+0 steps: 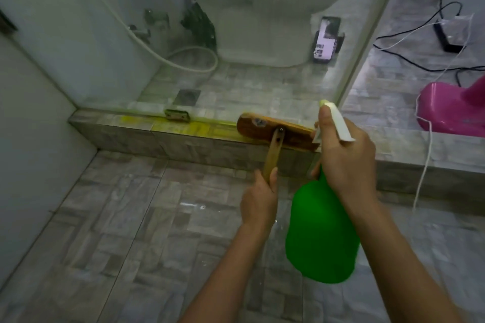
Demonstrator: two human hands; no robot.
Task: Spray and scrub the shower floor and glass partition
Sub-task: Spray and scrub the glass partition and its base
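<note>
A: So, what's nearest?
B: Mottled grey floor [131, 217] tiles, and above them the right hand [343, 155], curled round the neck of a smooth green plastic spray bottle [321, 233], thumb on its white nozzle. The left hand [259, 199] grips the thin wooden handle of a brush [275, 131].
A: And the brush head?
B: Flat, oblong, brown wood, resting on the tiled step [157, 136], near a yellow smear. Behind the step stands the clear glass partition [118, 60], then a square drain [186, 97] and a rounded white toilet [262, 21].
</note>
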